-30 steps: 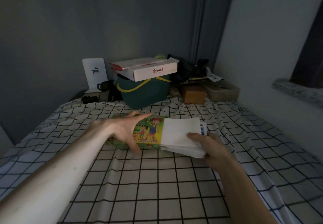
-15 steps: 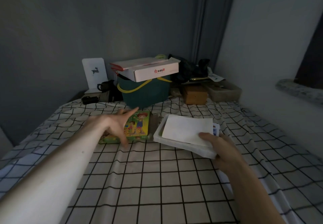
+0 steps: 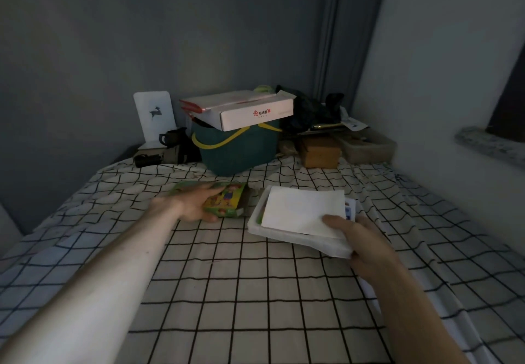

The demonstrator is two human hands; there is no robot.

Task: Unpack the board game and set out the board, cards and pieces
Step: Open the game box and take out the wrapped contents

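Observation:
A colourful green game box sleeve [image 3: 227, 200] with a cartoon child on it lies on the checked cloth, left of centre. My left hand [image 3: 193, 203] grips its near edge, fingers over the top. To its right, my right hand [image 3: 360, 242] holds the near right corner of a white inner tray [image 3: 284, 233], slightly lifted. A folded white sheet [image 3: 301, 210] covers the tray's top. Blue-edged cards [image 3: 349, 212] peek out at the tray's right side. The other tray contents are hidden under the sheet.
At the back stand a dark green basket [image 3: 238, 150] with a white carton [image 3: 250, 112] on top, a white card with a deer [image 3: 154, 116], a dark mug [image 3: 172, 137], a brown box [image 3: 321, 151] and clutter. Walls close in left and right.
The white tray has slid fully out of the green sleeve to the right. My left hand has drawn the sleeve leftwards, so a gap now separates the two.

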